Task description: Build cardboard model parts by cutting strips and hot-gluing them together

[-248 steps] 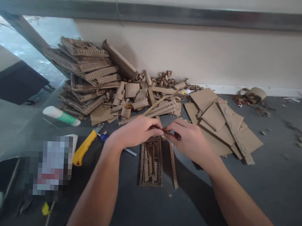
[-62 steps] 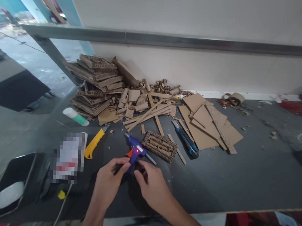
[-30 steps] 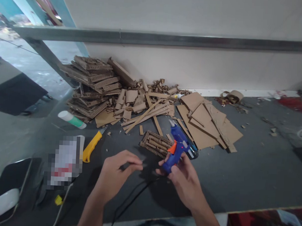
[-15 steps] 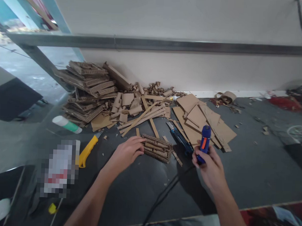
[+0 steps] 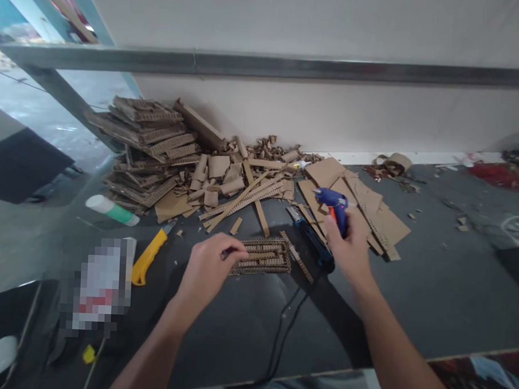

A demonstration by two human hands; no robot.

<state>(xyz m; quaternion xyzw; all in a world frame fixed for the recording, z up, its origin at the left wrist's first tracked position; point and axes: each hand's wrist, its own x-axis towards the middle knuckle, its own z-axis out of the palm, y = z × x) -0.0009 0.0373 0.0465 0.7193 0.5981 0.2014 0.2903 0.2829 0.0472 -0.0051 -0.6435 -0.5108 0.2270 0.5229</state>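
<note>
A glue gun, blue with an orange trigger, is gripped in my right hand. Its nozzle points left, above the cardboard sheets. My left hand is curled over the left end of a rectangular piece built of corrugated cardboard strips, thumb and forefinger bent together against it; the fingertips' exact hold is partly hidden. The piece lies flat on the dark table. Just right of it are a loose corrugated strip and a dark blue utility knife with its blade out.
Stacked corrugated pieces rise at the back left, beside cardboard scraps. Flat cardboard sheets lie right. A yellow-handled cutter and a white-green tube are left. A black cord crosses the table front.
My right hand has turned the glue gun so its nozzle points left, and raised it slightly. The cardboard piece has rotated to lie nearly level, with my left hand further over its end.
</note>
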